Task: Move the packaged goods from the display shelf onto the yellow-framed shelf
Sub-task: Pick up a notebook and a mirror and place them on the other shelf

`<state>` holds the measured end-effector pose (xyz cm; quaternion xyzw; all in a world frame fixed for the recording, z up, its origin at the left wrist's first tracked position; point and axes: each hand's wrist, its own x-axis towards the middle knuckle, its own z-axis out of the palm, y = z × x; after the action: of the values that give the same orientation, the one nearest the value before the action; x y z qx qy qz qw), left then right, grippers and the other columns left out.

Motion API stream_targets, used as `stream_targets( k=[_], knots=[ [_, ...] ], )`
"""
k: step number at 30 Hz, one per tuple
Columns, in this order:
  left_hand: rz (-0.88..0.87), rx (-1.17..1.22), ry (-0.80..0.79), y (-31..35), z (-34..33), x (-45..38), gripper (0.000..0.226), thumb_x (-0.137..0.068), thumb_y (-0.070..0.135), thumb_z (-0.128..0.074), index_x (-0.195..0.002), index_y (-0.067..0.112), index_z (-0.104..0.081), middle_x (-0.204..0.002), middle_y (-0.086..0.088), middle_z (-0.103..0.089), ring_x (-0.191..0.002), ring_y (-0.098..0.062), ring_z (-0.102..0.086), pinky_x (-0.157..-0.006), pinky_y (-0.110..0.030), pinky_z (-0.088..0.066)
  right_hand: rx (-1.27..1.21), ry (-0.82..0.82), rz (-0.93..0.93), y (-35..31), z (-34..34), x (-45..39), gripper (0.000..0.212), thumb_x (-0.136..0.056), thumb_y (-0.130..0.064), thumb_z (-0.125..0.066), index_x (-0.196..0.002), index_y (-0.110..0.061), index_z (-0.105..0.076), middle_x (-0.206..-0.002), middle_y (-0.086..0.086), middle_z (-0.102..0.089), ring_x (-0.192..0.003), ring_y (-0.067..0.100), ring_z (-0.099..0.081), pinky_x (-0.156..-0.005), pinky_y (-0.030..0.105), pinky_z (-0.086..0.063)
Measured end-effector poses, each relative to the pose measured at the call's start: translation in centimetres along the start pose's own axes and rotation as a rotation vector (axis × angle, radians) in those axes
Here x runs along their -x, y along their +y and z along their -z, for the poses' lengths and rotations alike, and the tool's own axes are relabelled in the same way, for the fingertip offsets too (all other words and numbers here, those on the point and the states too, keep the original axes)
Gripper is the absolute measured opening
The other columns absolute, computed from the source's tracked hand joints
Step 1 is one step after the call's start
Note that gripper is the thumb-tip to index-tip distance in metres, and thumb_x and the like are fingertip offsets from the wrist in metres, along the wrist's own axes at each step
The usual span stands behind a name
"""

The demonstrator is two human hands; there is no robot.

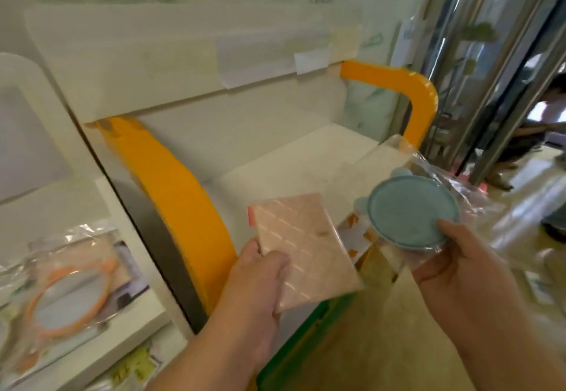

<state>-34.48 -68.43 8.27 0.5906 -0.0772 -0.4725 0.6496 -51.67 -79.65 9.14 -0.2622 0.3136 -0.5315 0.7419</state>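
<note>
a pale wall painted with faint green hills stands behind the yellow-framed shelf, whose white board looks bare as far as the blur lets one judge. to the left, the white display shelf carries a clear bag with an orange ring lying near its front edge, and more packets sit on a lower level below it.

the left hand grips a flat pink packet by its near corner, thumb on top, holding it above the front edge of the yellow-framed shelf. the right hand pinches a clear bag holding a blue round lid at the lid's near rim — thumb pressed on the blue face — with the rest of the plastic trailing loose to the right, beside the frame's right post.

both goods look light. the pink packet seems thin and fairly stiff, so a corner grip should serve. the blue lid itself looks rigid, but its wrapper appears slick and floppy; it is likely safer taken through the plastic on the lid's rim than by the loose film, which could slide.
</note>
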Motion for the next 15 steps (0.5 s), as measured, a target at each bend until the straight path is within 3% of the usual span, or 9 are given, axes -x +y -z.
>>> stream_targets(
  k=[3, 6, 8, 10, 12, 15],
  knots=[
    [-0.002, -0.014, 0.082, 0.2, -1.4, -3.0, 0.029, -0.097, 0.006, -0.045, -0.112, 0.023, -0.061, -0.107, -0.008, -0.071, -0.099, -0.032, -0.066, -0.092, -0.050, -0.054, 0.048, 0.065, -0.004, 0.4, -0.5, -3.4, 0.028, -0.100, -0.013, -0.048, -0.125, -0.007, -0.058, -0.123, 0.011, -0.070, -0.121, 0.024, -0.062, -0.104, 0.039, -0.049],
    [-0.024, -0.009, 0.163, 0.5, -2.3, -4.8, 0.028, -0.096, 0.004, -0.044, -0.106, 0.023, -0.061, -0.105, -0.007, -0.071, -0.099, -0.030, -0.065, -0.093, -0.050, -0.053, 0.164, 0.086, -0.030, 1.3, -1.4, -6.1, 0.020, -0.100, -0.013, -0.050, -0.113, -0.010, -0.065, -0.115, 0.011, -0.069, -0.094, 0.018, -0.068, -0.071, 0.024, -0.058],
    [-0.044, 0.001, 0.217, 0.4, -2.9, -5.9, 0.029, -0.096, 0.004, -0.045, -0.106, 0.025, -0.062, -0.104, -0.003, -0.072, -0.099, -0.028, -0.066, -0.094, -0.050, -0.053, 0.294, 0.060, -0.039, 2.1, -1.9, -8.2, 0.016, -0.099, -0.015, -0.053, -0.102, -0.012, -0.069, -0.109, 0.020, -0.063, -0.077, 0.019, -0.058, -0.055, 0.022, -0.050],
    [-0.060, 0.004, 0.251, 0.0, -3.6, -7.1, 0.031, -0.096, 0.005, -0.046, -0.107, 0.029, -0.063, -0.105, 0.000, -0.073, -0.100, -0.026, -0.067, -0.093, -0.051, -0.054, 0.427, 0.019, -0.029, 3.0, -2.4, -10.7, 0.016, -0.099, -0.017, -0.054, -0.097, -0.016, -0.070, -0.110, 0.018, -0.063, -0.081, 0.016, -0.058, -0.058, 0.021, -0.047],
    [-0.083, 0.011, 0.304, -0.4, -4.2, -8.6, 0.029, -0.096, 0.006, -0.049, -0.107, 0.028, -0.065, -0.105, -0.001, -0.074, -0.098, -0.026, -0.068, -0.085, -0.046, -0.058, 0.540, -0.043, 0.003, 4.3, -3.3, -13.2, 0.016, -0.100, -0.018, -0.054, -0.099, -0.022, -0.069, -0.101, -0.002, -0.068, -0.085, 0.001, -0.063, -0.066, 0.018, -0.051],
    [-0.101, 0.075, 0.407, -0.7, -4.6, -11.0, 0.024, -0.096, 0.001, -0.051, -0.102, 0.019, -0.066, -0.095, -0.009, -0.075, -0.080, -0.025, -0.072, -0.054, -0.032, -0.057, 0.742, -0.131, 0.123, 5.9, -4.7, -16.7, 0.022, -0.100, -0.025, -0.053, -0.088, -0.033, -0.070, -0.084, -0.015, -0.070, -0.086, 0.000, -0.063, -0.075, 0.028, -0.053]
  ],
)
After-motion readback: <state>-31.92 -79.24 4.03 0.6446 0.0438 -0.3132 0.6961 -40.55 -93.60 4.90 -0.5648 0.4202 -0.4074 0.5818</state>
